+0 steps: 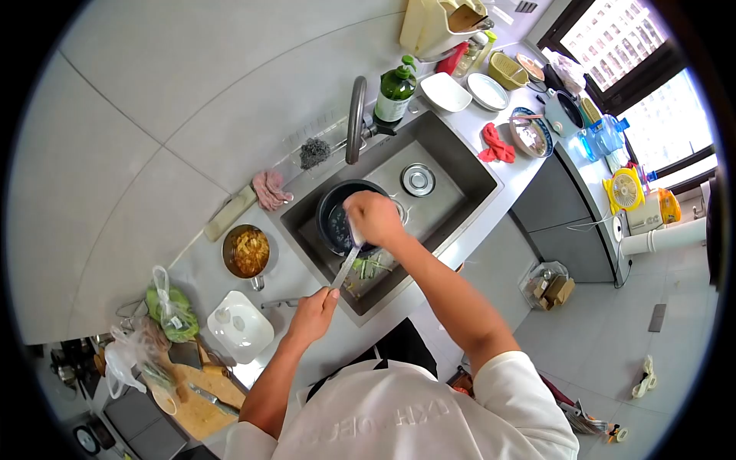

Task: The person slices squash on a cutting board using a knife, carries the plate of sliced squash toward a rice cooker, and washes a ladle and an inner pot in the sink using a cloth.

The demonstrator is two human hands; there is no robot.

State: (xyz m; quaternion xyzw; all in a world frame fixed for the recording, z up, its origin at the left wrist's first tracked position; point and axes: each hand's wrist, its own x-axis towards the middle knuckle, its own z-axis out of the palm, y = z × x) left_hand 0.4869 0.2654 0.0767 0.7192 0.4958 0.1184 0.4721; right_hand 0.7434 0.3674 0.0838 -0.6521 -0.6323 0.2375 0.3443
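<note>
White shirt [414, 422] is nearest; its raised letters cannot be surely read. Left hand [310, 316] is clamped on a grey bar [346, 268], seemingly the handle of the dark pot [330, 218]; right hand [374, 218] is closed above it. Work looks midway: the pot sits at the sink's [481, 170] left edge, green scraps [368, 267] by its front-left corner. Bottle's [394, 96] label is too small.

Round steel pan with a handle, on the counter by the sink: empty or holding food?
Holding food: yellow-brown pieces show inside the round steel pan. Depth: cannot tell.
</note>
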